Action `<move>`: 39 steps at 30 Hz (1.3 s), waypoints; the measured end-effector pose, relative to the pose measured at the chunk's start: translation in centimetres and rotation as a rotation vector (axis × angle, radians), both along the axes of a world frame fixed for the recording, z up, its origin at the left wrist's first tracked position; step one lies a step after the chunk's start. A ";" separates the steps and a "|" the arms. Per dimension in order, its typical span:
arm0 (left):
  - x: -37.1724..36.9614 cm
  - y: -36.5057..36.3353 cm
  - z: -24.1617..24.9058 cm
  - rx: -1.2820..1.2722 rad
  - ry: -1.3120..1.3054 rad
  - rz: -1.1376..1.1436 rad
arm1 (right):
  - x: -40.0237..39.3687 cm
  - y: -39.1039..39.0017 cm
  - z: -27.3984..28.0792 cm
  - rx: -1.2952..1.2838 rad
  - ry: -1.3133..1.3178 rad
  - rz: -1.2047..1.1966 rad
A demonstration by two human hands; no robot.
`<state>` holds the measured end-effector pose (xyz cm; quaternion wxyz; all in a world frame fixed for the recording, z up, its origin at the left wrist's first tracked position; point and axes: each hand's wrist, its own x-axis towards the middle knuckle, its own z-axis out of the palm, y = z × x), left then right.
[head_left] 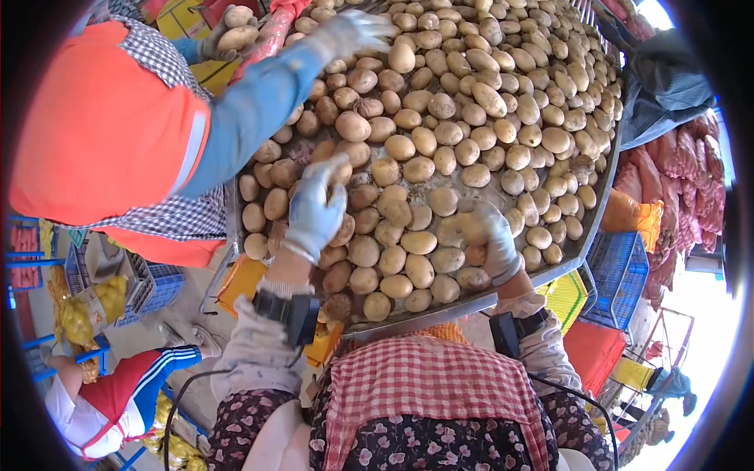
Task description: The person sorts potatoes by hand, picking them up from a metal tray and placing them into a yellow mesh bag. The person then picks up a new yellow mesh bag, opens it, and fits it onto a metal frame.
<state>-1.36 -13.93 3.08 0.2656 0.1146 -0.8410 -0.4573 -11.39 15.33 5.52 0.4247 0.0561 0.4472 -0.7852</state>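
Many potatoes (419,271) lie spread over a metal sorting table (585,235) in front of me. My left hand (316,208), in a pale blue-white glove with soiled fingertips, reaches over the potatoes on the left side; thumb and fingers stand apart, with no potato visible in them. Nearer the right part of the pile is my right hand (493,239), gloved too and smeared by motion. Its fingers point left, low over the potatoes, and I cannot tell whether they grip one. Below the palm, a brownish potato partly shows.
At the left, a co-worker in an orange vest (102,133) reaches a gloved hand (353,35) over the pile and holds potatoes (238,35) in the other. Blue crates (616,271) and red mesh sacks (683,180) stand right. Another person (118,400) is at lower left.
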 end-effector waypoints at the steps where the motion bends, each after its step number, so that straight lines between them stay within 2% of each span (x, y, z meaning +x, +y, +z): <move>1: 1.4 1.3 1.5 -0.253 -0.160 -0.042 | 0.1 -0.5 -0.3 0.459 0.685 0.099; 2: 2.2 2.4 2.7 -0.510 -0.317 -0.082 | 0.3 -1.2 -0.3 0.913 1.375 0.199; 3: 2.6 3.5 1.8 -0.674 -0.368 -0.156 | 1.3 -2.4 0.9 0.994 1.382 0.224; 4: 2.4 3.4 0.9 -0.675 -0.366 -0.152 | 1.4 -3.0 0.8 0.992 1.386 0.223; 6: 1.1 2.9 -0.2 -0.501 -0.328 -0.022 | 1.0 -3.8 0.1 1.057 1.358 0.256; 7: 0.7 2.3 -0.8 -0.252 -0.177 -0.013 | 0.5 -3.8 0.0 0.970 1.170 0.232; 8: 0.7 1.8 -0.3 -0.251 -0.175 -0.012 | 0.3 -3.4 -0.1 0.970 1.173 0.233; 10: 0.9 0.5 0.9 1.229 -0.245 -0.177 | -0.1 -2.6 -0.3 0.117 0.103 -0.070; 11: 1.3 1.7 1.6 1.332 -0.216 -0.213 | 1.1 -3.5 2.6 -0.127 -0.215 -0.067; 12: 1.6 2.8 2.2 1.436 -0.191 -0.247 | 2.1 -4.1 3.2 -0.131 -0.213 -0.078; 14: 0.7 7.2 4.2 1.322 0.032 -0.263 | 3.4 -4.4 3.7 -0.226 -0.347 -0.114; 15: 0.3 8.9 4.5 0.985 0.012 -0.386 | 3.4 -4.2 2.5 -0.290 -0.394 -0.051; 16: -0.1 10.2 4.7 0.645 -0.001 -0.493 | 3.4 -4.2 1.3 -0.246 -0.362 -0.108; 17: -0.9 11.1 4.0 -0.021 0.082 -0.373 | 3.6 -4.4 2.0 -0.277 -0.405 -0.165; 18: -0.5 11.8 3.5 -0.124 0.128 -0.322 | 3.7 -4.4 2.6 -0.312 -0.450 -0.220; 20: -0.3 11.8 3.3 0.169 0.186 -0.325 | 3.2 -3.0 2.5 -0.348 -0.421 -0.168; 21: -0.1 11.0 3.2 0.092 0.192 -0.202 | 2.9 -2.2 2.4 -0.378 -0.396 -0.110; 23: 0.8 9.1 3.6 -0.136 0.042 -0.029 | 2.2 -0.6 1.4 -0.362 -0.378 -0.152; 24: 0.8 8.6 2.6 -0.475 -0.039 0.001 | 1.7 -0.1 0.7 -0.321 -0.387 -0.238; 26: 1.4 9.9 1.2 -0.715 -0.259 -0.109 | 0.8 1.5 0.0 -0.293 -0.392 -0.343; 27: 1.0 10.2 1.2 -0.725 -0.252 -0.140 | 0.5 3.1 -0.2 -0.471 -0.406 -0.167; 28: 0.2 10.4 1.3 -0.784 -0.405 -0.077 | 0.3 4.9 -0.2 -0.643 -0.402 -0.001; 29: -1.2 10.6 1.2 -0.844 -0.539 -0.031 | 1.1 5.3 -0.3 -0.737 -0.082 -0.131; 30: -1.9 10.4 0.4 -0.906 -0.374 0.030 | 0.5 7.3 0.9 -0.733 -0.162 -0.155; 32: -3.2 11.0 1.5 -0.840 -0.512 0.052 | -0.2 11.5 3.7 -0.686 -0.357 -0.272; 33: -3.5 10.0 0.2 -0.926 -0.337 -0.009 | -0.3 13.9 4.2 -0.678 -0.374 -0.350; 34: -3.4 8.7 -1.5 -0.902 -0.282 0.013 | -0.2 16.6 4.6 -0.667 -0.352 -0.427; 35: -3.4 7.5 -3.3 -0.935 -0.367 0.093 | -0.2 19.7 4.3 -0.634 -0.306 -0.523; 36: -3.7 9.2 -1.0 -0.790 -0.496 0.095 | 0.1 22.7 3.3 -0.603 -0.275 -0.604; 38: -4.0 8.1 -2.3 -0.797 -0.482 0.115 | 2.0 29.2 1.4 -0.859 -0.261 -0.716; 39: -4.2 7.8 -2.8 -0.808 -0.485 0.143 | 3.3 32.1 0.7 -0.885 -0.187 -0.753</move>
